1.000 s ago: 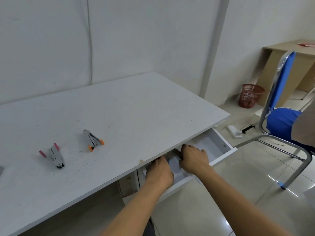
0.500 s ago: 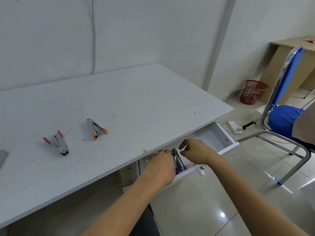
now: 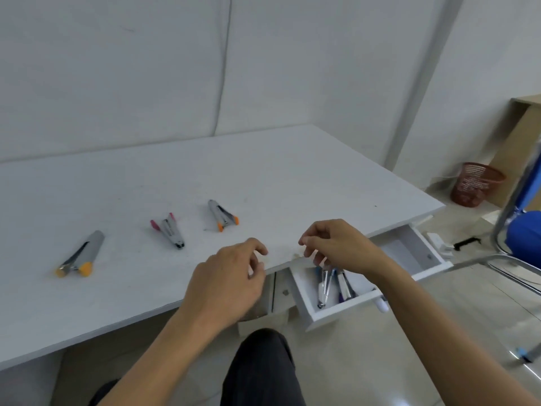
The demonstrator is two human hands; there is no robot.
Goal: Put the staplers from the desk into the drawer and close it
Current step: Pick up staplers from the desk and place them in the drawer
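Three staplers lie on the white desk (image 3: 292, 171): a grey one with orange tips (image 3: 79, 255) at the left, a pink-tipped one (image 3: 168, 230) in the middle, and an orange-tipped one (image 3: 222, 215) to its right. The drawer (image 3: 345, 310) under the desk's front edge stands open, with two staplers (image 3: 333, 284) lying inside, one blue-tipped and one purple. My left hand (image 3: 231, 279) hovers over the desk edge, fingers curled and empty. My right hand (image 3: 336, 246) is above the drawer, fingers loosely bent, holding nothing.
A blue chair (image 3: 524, 230) with a metal frame stands at the right. A red wire basket (image 3: 474, 184) sits on the floor by the wall, next to a wooden desk (image 3: 521, 127). A white power strip (image 3: 439, 244) lies on the floor. My dark-trousered knee (image 3: 260, 367) is below the desk.
Both hands have come up out of the drawer and are empty; the staplers they held now lie inside it. The view has shifted left, bringing a third desk stapler into sight.
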